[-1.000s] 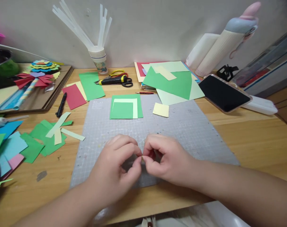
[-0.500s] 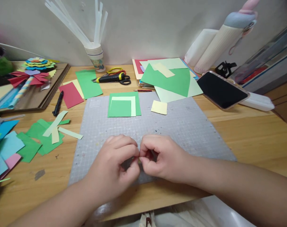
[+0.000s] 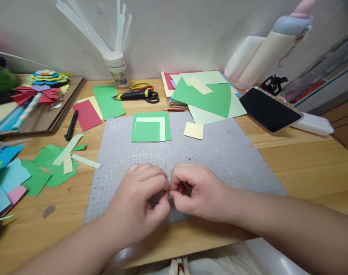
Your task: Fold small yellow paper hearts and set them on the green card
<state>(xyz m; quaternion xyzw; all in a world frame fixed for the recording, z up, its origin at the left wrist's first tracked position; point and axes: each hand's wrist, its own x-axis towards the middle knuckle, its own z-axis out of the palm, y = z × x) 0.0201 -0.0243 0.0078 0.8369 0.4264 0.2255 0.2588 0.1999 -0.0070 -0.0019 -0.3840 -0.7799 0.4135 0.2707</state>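
Over the front of the grey cutting mat [image 3: 220, 152], my left hand [image 3: 142, 194] and my right hand [image 3: 197, 191] meet fingertip to fingertip. Both are closed in a pinch on a small piece of yellow paper [image 3: 169, 195]. Only a sliver of it shows; the fingers hide its shape. Beyond the hands, on the mat, lies a stack of green and pale green paper squares [image 3: 147, 131], the smaller ones on top. To its right is a pale yellow paper square [image 3: 194, 130] with a crease.
Paper scraps [image 3: 62, 162] lie to the left, near a black pen [image 3: 71, 125]. Behind the mat are a utility knife [image 3: 134, 94], scissors [image 3: 153, 97], a cup of white sticks [image 3: 117, 72] and piled coloured sheets [image 3: 204, 97]. A phone [image 3: 270, 109] and a bottle [image 3: 268, 49] stand right.
Both hands keep the same pinch at the same place. The whole view has shifted very slightly; nothing on the table has visibly moved.
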